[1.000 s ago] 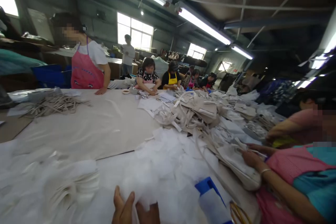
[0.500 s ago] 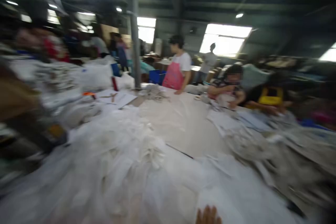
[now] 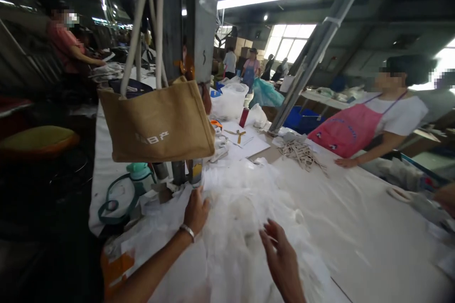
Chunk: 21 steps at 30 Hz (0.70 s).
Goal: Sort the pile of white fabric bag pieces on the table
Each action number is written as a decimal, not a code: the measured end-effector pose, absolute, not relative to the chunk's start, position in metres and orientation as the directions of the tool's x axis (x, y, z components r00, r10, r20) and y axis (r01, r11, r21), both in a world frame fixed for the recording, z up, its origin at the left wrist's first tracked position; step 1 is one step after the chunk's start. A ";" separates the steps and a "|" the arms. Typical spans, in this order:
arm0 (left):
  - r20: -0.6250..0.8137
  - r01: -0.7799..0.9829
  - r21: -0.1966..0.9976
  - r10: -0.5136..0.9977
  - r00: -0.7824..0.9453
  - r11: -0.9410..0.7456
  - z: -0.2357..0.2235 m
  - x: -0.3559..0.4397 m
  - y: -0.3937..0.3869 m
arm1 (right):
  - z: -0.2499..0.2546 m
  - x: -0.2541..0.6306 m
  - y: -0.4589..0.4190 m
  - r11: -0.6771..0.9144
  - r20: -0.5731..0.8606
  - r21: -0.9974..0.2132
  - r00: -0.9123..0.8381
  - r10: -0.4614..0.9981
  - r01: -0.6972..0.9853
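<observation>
A tan tote bag (image 3: 158, 120) hangs far left as our left hand (image 3: 196, 211) presses fingers into the white plastic bags (image 3: 234, 227) heaped on the near worktop (image 3: 373, 227); our right hand (image 3: 282, 260) hovers open, empty.

Left hand (image 3: 196, 212) reaches forward, fingers curled down; right hand (image 3: 282, 259) hovers open, fingers spread.

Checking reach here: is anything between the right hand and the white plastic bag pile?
Nothing visible. The right hand hovers open just over the white bag pile; the left hand already rests on it.
</observation>
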<state>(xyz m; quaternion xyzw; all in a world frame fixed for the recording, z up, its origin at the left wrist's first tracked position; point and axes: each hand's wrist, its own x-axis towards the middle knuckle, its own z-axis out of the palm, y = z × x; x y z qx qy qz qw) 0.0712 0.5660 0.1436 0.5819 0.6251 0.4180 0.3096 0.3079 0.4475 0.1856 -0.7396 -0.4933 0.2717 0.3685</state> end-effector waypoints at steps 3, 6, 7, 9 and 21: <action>0.034 0.414 0.909 0.977 -0.211 0.058 0.111 0.038 0.630 | 0.171 0.237 0.570 -0.184 -0.126 -0.844 0.148 0.981 0.505; -0.056 0.307 0.945 0.979 -0.197 0.116 0.083 0.039 0.663 | 0.146 0.182 0.657 -0.209 -0.151 -0.758 0.145 0.978 0.618; -0.074 0.272 0.954 0.980 -0.186 0.124 0.077 0.042 0.669 | 0.138 0.171 0.673 -0.215 -0.140 -0.739 0.166 0.976 0.639; -0.091 0.214 0.969 0.984 -0.153 0.123 0.070 0.049 0.675 | 0.123 0.158 0.689 -0.215 -0.111 -0.721 0.197 0.974 0.658; -0.403 -0.072 0.915 0.901 -0.161 0.397 0.079 0.030 0.635 | 0.098 0.173 0.645 0.123 -0.123 -0.858 -0.432 0.894 0.498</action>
